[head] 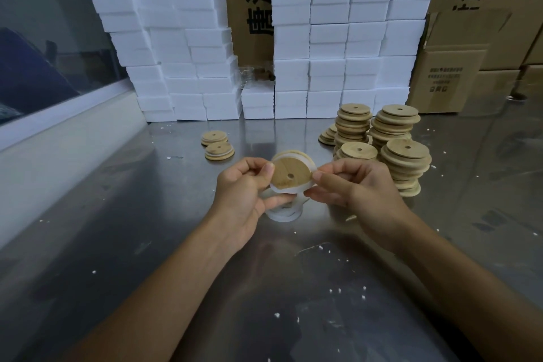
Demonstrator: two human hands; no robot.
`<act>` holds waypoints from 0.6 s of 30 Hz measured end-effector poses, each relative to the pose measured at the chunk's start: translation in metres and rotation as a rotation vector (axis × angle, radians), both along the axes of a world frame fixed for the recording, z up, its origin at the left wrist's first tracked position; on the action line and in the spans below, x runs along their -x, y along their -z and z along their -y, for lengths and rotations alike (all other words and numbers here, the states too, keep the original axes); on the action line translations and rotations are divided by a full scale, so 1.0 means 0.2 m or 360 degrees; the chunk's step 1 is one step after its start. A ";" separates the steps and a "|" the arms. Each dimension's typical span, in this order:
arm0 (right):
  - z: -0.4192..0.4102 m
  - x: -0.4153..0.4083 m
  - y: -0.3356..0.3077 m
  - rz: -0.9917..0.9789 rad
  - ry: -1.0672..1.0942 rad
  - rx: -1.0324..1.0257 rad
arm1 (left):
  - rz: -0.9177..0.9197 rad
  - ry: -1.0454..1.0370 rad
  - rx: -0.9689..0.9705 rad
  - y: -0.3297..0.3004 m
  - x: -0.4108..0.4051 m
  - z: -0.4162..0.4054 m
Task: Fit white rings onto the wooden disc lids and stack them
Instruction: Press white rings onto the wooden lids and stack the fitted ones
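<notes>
Both hands hold one wooden disc lid point(289, 174) with a small hole, tilted toward me above the steel table. A white ring point(311, 163) wraps its rim. My left hand point(246, 191) pinches the lid's left edge, and my right hand point(349, 185) pinches the ring at the right edge. More white rings point(282, 214) lie on the table just under the hands, partly hidden. Two short stacks of ringed lids point(219, 150) sit at centre left. Tall stacks of bare wooden lids point(382, 138) stand to the right.
White foam boxes point(338, 38) are piled along the back of the steel table point(176, 244), with cardboard cartons point(458, 73) at the back right. A window ledge point(58, 132) runs along the left. Foam crumbs dot the table.
</notes>
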State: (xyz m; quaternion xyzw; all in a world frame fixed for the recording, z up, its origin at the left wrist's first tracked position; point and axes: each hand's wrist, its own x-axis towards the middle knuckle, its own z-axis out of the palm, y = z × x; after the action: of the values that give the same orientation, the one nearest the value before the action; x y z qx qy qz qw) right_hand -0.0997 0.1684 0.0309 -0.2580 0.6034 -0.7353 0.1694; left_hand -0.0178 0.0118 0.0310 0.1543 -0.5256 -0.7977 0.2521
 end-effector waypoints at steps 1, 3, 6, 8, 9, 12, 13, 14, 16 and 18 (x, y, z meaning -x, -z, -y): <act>0.00 0.00 0.00 0.0030 -0.0005 0.0015 | -0.0012 0.0010 -0.0001 0.00 0.00 0.00; 0.00 0.00 -0.01 0.0062 0.0004 0.0042 | -0.0024 0.0021 -0.0005 0.00 0.00 0.00; 0.00 0.01 0.00 0.0090 0.0026 0.0060 | -0.0023 0.0035 0.0015 0.00 0.00 0.00; 0.00 0.01 0.01 0.0099 0.0036 0.0057 | -0.0027 0.0053 0.0039 0.00 0.00 0.00; 0.00 0.01 0.01 0.0089 0.0048 0.0043 | -0.0029 0.0052 0.0064 0.00 0.00 0.00; 0.00 0.00 0.03 -0.0066 0.0090 -0.0050 | 0.0012 -0.0076 0.0380 0.01 -0.01 0.00; 0.01 -0.01 0.03 -0.0182 0.0108 -0.0093 | 0.0016 -0.0132 0.0499 0.02 -0.01 0.00; 0.01 -0.01 0.04 -0.0313 0.0129 -0.0126 | 0.0008 -0.0176 0.0580 0.02 -0.01 0.01; 0.02 -0.02 0.04 -0.0525 0.0166 -0.0154 | -0.0011 -0.0219 0.0706 0.01 -0.02 0.02; 0.03 -0.03 0.04 -0.0613 0.0195 -0.0140 | -0.0025 -0.0226 0.0857 0.01 -0.02 0.02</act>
State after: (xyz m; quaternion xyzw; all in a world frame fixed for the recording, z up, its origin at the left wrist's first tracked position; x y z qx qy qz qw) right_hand -0.0946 0.1629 0.0227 -0.3489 0.6707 -0.6544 0.0170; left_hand -0.0136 0.0085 0.0291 0.1121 -0.7045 -0.6108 0.3435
